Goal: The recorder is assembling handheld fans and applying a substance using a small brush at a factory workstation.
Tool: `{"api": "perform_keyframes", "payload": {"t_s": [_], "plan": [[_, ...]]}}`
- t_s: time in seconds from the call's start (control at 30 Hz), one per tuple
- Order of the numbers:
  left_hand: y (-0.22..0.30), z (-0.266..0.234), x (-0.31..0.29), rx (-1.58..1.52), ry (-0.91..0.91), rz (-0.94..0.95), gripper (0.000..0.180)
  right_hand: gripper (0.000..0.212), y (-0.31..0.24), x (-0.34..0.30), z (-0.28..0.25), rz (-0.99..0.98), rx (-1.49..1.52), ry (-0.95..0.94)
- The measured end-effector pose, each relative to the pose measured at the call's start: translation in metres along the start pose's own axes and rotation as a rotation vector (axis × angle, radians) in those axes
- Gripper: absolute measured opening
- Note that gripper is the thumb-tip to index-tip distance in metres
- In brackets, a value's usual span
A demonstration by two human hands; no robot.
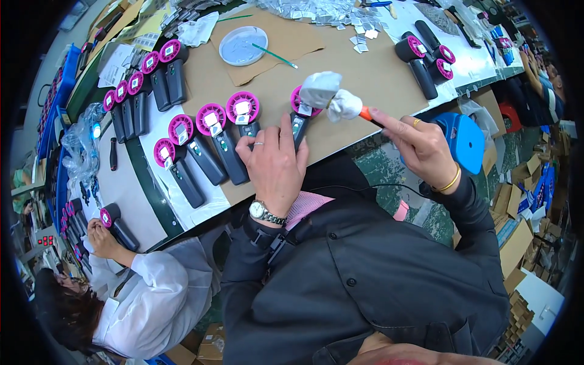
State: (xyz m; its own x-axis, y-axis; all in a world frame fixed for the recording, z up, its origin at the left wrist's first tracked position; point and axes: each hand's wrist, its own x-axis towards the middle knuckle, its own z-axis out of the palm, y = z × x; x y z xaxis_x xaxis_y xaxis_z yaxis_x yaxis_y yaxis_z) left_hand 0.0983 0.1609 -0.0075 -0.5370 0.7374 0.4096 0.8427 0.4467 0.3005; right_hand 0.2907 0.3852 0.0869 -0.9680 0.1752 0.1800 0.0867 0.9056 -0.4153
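Observation:
My right hand (424,148) grips the orange-and-black handle of a hammer (365,113), whose head is wrapped in white cloth (321,89). The wrapped head hangs over the pink round end of a black handheld device (298,126), partly covering it; whether they touch I cannot tell. My left hand (275,152) is on that device's handle, thumb on one side and index finger on the other. Its other fingers lie close to a neighbouring device with a pink vented end (242,108). Further left, several like devices (212,120) lie in a row, white squares on their pink ends.
Brown card (365,79) covers the table. A round clear dish (243,46) with a green stick (274,55) stands at the back, near a heap of small silvery squares (328,11). More devices (426,58) lie right. A blue stool (460,141) stands beside the table. A co-worker's hand (102,239) touches another device.

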Motion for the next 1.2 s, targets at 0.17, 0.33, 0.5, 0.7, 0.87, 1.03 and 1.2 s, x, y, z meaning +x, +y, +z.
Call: {"api": "perform_keyframes", "payload": {"t_s": [0.17, 0.33, 0.5, 0.7, 0.87, 1.03, 1.2], "plan": [[-0.001, -0.001, 0.001, 0.012, 0.011, 0.017, 0.054, 0.048, -0.002, -0.001, -0.001, 0.030, 0.237, 0.203], [-0.003, -0.002, -0.001, 0.011, 0.010, 0.004, 0.054, 0.048, -0.003, 0.002, 0.000, 0.039, 0.297, 0.180], [-0.005, 0.000, 0.000, -0.003, 0.018, 0.000, 0.054, 0.047, -0.002, 0.002, 0.006, 0.106, 0.347, 0.131], [-0.005, -0.003, 0.000, -0.020, 0.031, 0.007, 0.052, 0.051, -0.007, -0.005, -0.002, -0.064, 0.057, 0.128], [-0.004, -0.001, 0.005, -0.022, 0.029, 0.008, 0.051, 0.055, -0.004, 0.004, 0.000, -0.003, -0.021, 0.004], [-0.003, -0.004, 0.006, -0.027, 0.029, 0.031, 0.051, 0.056, -0.002, -0.001, -0.003, -0.065, 0.083, 0.193], [-0.002, -0.004, 0.004, -0.024, -0.010, 0.020, 0.050, 0.054, 0.003, -0.006, 0.002, -0.027, -0.036, 0.031]]}}
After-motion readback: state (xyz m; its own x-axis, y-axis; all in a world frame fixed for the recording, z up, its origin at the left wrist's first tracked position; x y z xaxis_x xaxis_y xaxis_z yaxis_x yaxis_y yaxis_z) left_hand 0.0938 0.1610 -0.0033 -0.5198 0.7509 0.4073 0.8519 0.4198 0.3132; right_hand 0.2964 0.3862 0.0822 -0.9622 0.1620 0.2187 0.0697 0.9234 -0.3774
